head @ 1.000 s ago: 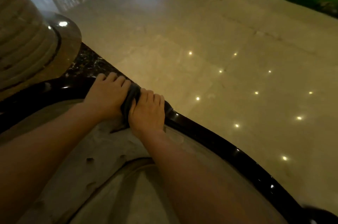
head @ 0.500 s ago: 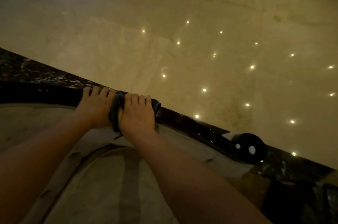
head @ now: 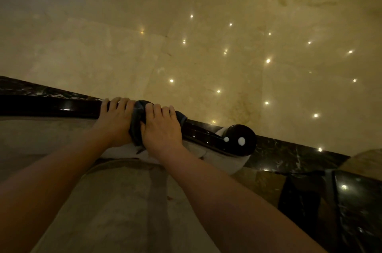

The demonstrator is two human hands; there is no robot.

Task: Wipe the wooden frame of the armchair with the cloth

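Observation:
The armchair's dark glossy wooden frame (head: 51, 106) curves from the left edge across the middle and ends in a round scroll knob (head: 240, 140) at the right. A dark grey cloth (head: 138, 117) is draped over the rail. My left hand (head: 115, 121) and my right hand (head: 162, 127) lie side by side on the rail, both pressing the cloth against the wood, fingers curled over the far side. Most of the cloth is hidden beneath my palms.
Pale upholstery of the armchair (head: 115, 201) fills the lower middle under my forearms. Beyond the rail lies a polished beige marble floor (head: 206, 46) with light reflections and a dark marble border strip (head: 289, 155). A dark object (head: 351, 201) stands at the lower right.
Both hands with the cloth have slid along the rail toward the scroll knob, which has come into view. The column at the left has left the frame as my head turned right.

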